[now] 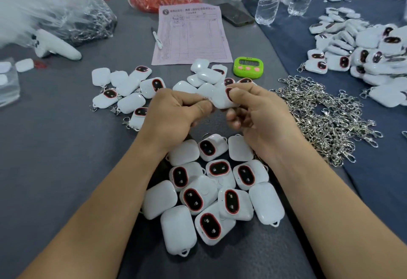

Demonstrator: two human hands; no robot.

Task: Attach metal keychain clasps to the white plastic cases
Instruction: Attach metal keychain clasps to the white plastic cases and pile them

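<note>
My right hand [259, 113]: grips a white case [221, 101], thumb over its dark oval window.
My left hand [176, 111]: fingers curled, pinching that case's left end; anything else in it is hidden.
Under my wrists: heap of loose cases [211, 190] on the counter [66, 157].
Right of my hands: tangled metal clasps [326, 120].
Left of my hands: clasped cases [127, 89].
Beyond my hands: green timer [248, 67], pink form [191, 36].

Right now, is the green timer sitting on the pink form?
No, the green timer sits on the table, beside the pink form.
</note>
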